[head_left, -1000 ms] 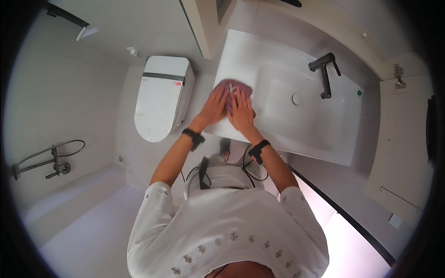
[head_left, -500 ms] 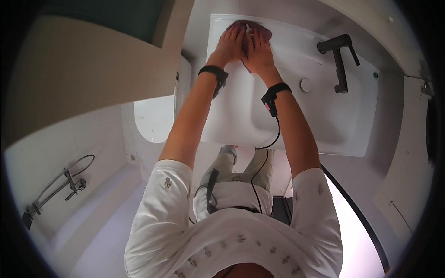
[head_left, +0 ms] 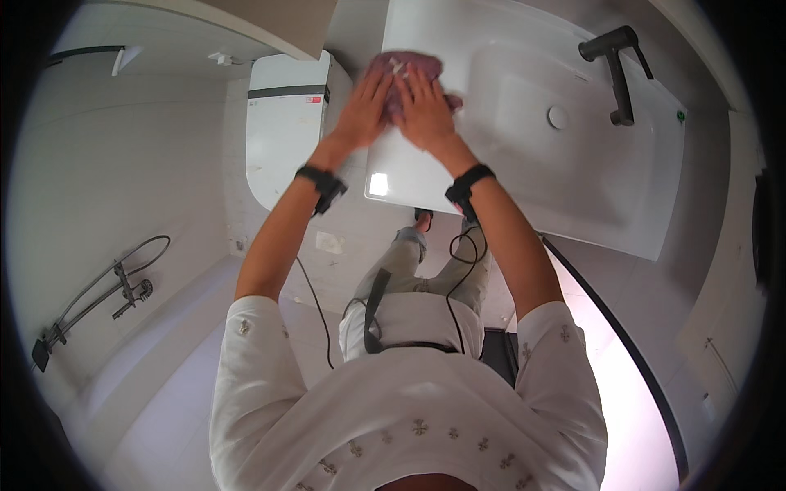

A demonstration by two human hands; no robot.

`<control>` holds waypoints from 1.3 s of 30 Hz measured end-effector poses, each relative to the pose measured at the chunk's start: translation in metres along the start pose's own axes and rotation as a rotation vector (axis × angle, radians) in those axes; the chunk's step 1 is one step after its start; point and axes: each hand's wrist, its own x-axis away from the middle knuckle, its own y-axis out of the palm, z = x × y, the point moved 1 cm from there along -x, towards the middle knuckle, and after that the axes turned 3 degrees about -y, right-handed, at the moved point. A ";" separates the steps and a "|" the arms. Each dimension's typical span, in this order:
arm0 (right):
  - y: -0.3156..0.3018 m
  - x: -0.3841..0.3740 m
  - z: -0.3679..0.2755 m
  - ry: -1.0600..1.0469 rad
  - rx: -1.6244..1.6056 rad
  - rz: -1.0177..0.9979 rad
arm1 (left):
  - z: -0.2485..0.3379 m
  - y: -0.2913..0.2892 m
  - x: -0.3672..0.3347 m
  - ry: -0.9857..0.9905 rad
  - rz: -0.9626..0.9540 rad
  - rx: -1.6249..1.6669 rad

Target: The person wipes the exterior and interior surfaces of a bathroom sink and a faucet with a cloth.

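Note:
A crumpled dark purple-red cloth [head_left: 413, 62] with a pale patch lies on the left ledge of the white washbasin [head_left: 483, 184], near its left edge. My left hand [head_left: 360, 116] lies on the cloth's left part, fingers stretched forward. Beside it my right hand [head_left: 426, 114] presses flat on the cloth, fingers straight and slightly apart. Part of the cloth shows past the fingertips and to the right of my right hand. What lies under the palms is hidden.
A dark tap [head_left: 616, 74] stands at the basin's far right, beyond the round drain plug [head_left: 557, 118]. Left of the basin is a white toilet [head_left: 282, 135]. A hand shower [head_left: 131, 286] hangs on the left wall. A thin cable [head_left: 315, 303] hangs by my left arm.
Both hands and the cloth have moved left and nearer to me across the ledge. My view has shifted, showing more of the toilet.

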 end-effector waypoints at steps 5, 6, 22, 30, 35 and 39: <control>-0.013 0.098 -0.057 -0.087 -0.248 0.027 | 0.068 -0.007 0.114 -0.047 -0.036 0.118; -0.021 0.116 -0.064 -0.088 -0.209 -0.010 | 0.082 -0.007 0.125 -0.050 -0.051 0.098; -0.115 0.396 0.122 0.474 0.034 0.120 | 0.356 0.152 0.018 0.432 0.033 0.213; -0.163 0.439 0.164 0.725 0.154 0.184 | 0.463 0.219 -0.024 0.376 0.110 0.270; -0.125 0.393 0.116 0.561 0.048 0.115 | 0.371 0.161 0.014 0.367 0.062 0.260; -0.092 0.294 0.046 0.405 -0.380 0.117 | 0.251 0.108 0.080 0.147 -0.118 0.176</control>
